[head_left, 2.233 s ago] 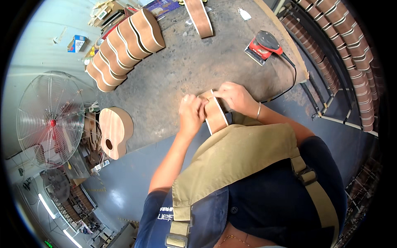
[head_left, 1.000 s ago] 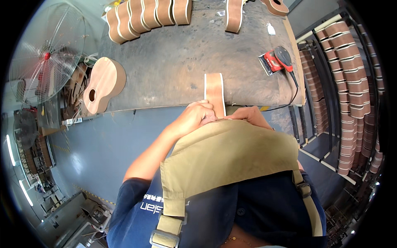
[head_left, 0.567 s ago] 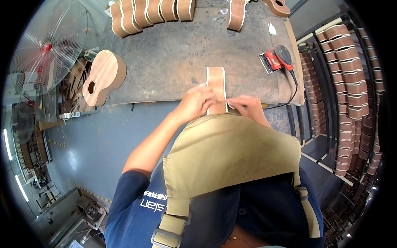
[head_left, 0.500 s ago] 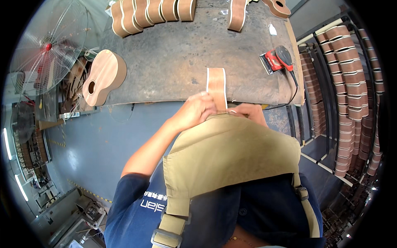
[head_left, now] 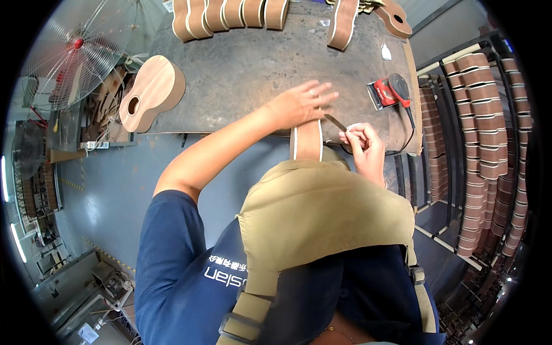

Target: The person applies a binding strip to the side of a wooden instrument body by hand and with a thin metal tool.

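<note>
1. Left hand [head_left: 300,106]: palm down, fingers extended and spread, gripping nothing. It lies across the far end of the wooden workpiece [head_left: 309,144]; whether the palm presses on the wood cannot be told. A ring is fitted on one finger.
2. Right hand [head_left: 368,150]: fingers curled, with thumb and fingertips pinching a thin dark blade [head_left: 335,122]. The blade slants up and leftward from the grip, its tip near the left hand's fingers.
3. Workpiece: located at the front edge of the workbench [head_left: 241,75], between the bench and the olive apron [head_left: 328,207]. A brown side face with white edging is exposed; the near end is hidden by the apron and the far end by the left hand.
4. Sander [head_left: 393,91]: red and black, resting on the right part of the bench, its black cable running down toward the front edge.
5. Guitar-shaped body [head_left: 154,95]: pale face upward, round soundhole toward the front, at the left edge of the bench.
6. Row of edged wooden bodies [head_left: 230,14]: side by side at the far left. A single edged body [head_left: 343,24] lies farther right, near a small white container [head_left: 386,52].
7. Fan [head_left: 79,45]: wire-caged with red hub, left of the bench.
</note>
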A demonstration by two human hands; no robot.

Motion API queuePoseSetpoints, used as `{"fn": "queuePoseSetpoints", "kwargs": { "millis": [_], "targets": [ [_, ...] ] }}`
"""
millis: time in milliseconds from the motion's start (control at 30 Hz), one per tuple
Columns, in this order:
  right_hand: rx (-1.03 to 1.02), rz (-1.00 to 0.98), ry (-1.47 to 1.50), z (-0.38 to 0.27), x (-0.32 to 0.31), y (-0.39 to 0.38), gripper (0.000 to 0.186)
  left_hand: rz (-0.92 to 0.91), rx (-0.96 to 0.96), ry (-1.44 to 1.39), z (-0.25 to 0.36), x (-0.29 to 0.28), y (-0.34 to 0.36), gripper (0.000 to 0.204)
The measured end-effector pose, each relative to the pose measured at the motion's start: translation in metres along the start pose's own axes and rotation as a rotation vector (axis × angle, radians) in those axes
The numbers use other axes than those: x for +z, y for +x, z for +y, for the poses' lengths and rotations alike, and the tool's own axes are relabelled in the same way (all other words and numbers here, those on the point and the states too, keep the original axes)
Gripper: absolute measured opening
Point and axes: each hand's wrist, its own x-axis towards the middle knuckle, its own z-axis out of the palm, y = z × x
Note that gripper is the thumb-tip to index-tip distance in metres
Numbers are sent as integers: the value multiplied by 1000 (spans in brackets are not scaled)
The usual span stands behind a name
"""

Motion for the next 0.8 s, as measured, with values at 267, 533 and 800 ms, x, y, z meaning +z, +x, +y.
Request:
{"fn": "queuePoseSetpoints", "kwargs": {
  "millis": [267,533,800],
  "targets": [
    [-8,189,72,9,-7,-21,9,-198,-583,-350,15,-49,-51,45],
    [-232,120,-64,6,50,37,11,9,-1336,-760,122,8,-49,87],
    [-330,91,-247,25,66,61,8,-48,-1239,-1163,121,32,-66,91]
  ]
}}
